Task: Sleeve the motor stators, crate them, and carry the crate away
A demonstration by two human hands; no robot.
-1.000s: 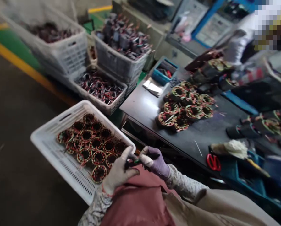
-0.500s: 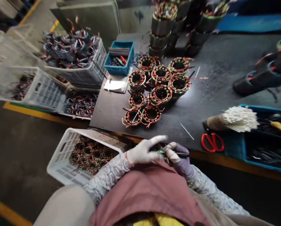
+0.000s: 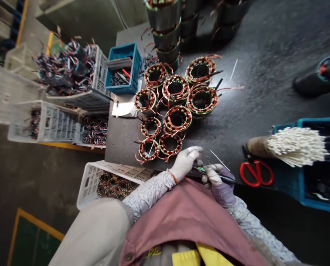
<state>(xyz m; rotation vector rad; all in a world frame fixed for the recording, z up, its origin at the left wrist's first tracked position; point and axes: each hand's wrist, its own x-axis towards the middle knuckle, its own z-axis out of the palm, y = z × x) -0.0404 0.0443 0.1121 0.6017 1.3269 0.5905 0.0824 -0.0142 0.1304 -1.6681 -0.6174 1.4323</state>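
Observation:
My left hand, in a whitish glove, is at the table's front edge with its fingers curled and pressed together. What they pinch, if anything, is hidden. Close beside it, my right hand, in a purple glove with pale fingertips, is wrapped round a slim dark tool with a green patch. The tool lies nearly level, and its left end reaches towards my left fingers; its exact kind does not show. Beyond my hands, several stator cores with copper windings stand on the dark table. A thin white stick lies just behind my right hand.
Red-handled scissors and a bundle of white sticks lie right, by a blue bin. Stacked stators rise at the back. A blue box and white crates are left.
The view has turned and shifted, so the table's contents sit differently in it. My left fingers, stretched out before, are now curled in. My right hand keeps its hold on the slim dark tool.

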